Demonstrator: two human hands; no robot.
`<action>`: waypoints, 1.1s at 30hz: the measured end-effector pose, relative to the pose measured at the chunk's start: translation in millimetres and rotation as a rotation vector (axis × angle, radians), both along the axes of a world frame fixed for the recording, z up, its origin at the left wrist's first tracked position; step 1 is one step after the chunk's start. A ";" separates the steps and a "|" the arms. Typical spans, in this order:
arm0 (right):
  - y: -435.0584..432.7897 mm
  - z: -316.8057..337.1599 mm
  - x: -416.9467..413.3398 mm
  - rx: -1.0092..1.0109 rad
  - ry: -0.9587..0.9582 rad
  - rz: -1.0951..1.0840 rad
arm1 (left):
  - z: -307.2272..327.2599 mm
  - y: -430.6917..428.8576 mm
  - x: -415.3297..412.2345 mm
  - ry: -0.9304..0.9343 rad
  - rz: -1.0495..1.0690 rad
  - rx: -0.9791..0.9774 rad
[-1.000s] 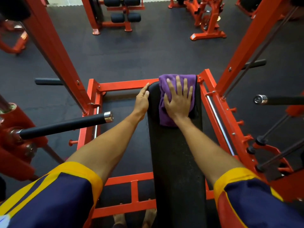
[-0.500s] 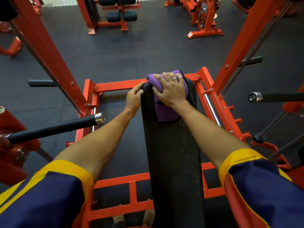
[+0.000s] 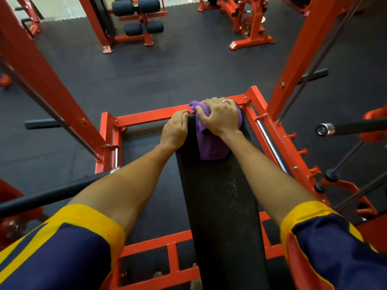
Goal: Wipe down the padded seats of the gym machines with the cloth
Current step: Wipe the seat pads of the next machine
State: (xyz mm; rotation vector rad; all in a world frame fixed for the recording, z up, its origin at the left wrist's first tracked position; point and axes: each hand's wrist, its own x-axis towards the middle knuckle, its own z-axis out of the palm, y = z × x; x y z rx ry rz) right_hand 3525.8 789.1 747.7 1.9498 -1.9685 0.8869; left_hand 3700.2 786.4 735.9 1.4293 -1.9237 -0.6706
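A long black padded bench (image 3: 219, 206) runs away from me inside a red steel frame (image 3: 146, 119). A purple cloth (image 3: 208, 143) lies bunched over the far end of the pad. My right hand (image 3: 219, 117) grips the cloth with curled fingers at the pad's far edge. My left hand (image 3: 174, 130) holds the left edge of the pad near its far end, thumb on top and fingers wrapped down the side. A damp speckled streak shows on the pad nearer to me.
Red uprights (image 3: 293, 65) rise on both sides of the bench. Black bar ends (image 3: 326, 129) stick in from the right and the left (image 3: 52, 193). Dark rubber floor (image 3: 178, 65) lies beyond, with other red machines and black roller pads (image 3: 134, 15) at the back.
My right hand went from lying flat on the spread cloth to gripping it bunched at the far end. My left hand curled further round the pad's edge. My view moved closer.
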 end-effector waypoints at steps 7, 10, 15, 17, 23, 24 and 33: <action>1.2 -14.7 0.0 -0.044 -0.102 -0.275 | -10.0 -6.6 1.4 -0.069 -0.053 -0.233; 6.3 -15.5 34.2 -0.008 -0.054 -0.191 | -9.7 -9.9 3.7 -0.099 -0.083 -0.215; 17.1 -10.0 -17.4 0.057 -0.040 -0.178 | -4.1 -10.0 -1.3 -0.247 -0.098 -0.336; 17.1 -4.9 -28.8 0.122 -0.223 -0.328 | 0.8 -11.3 -2.5 -0.285 -0.124 -0.347; 13.4 -8.4 -19.7 0.078 -0.404 -0.441 | 26.2 -32.6 -30.3 -0.519 -0.359 -0.223; 16.9 -13.8 -14.5 0.044 -0.364 -0.428 | 27.0 -34.2 -34.3 -0.553 -0.374 -0.242; 52.8 -30.4 -39.6 0.131 -0.469 -0.299 | 23.8 -34.2 -35.4 -0.574 -0.363 -0.381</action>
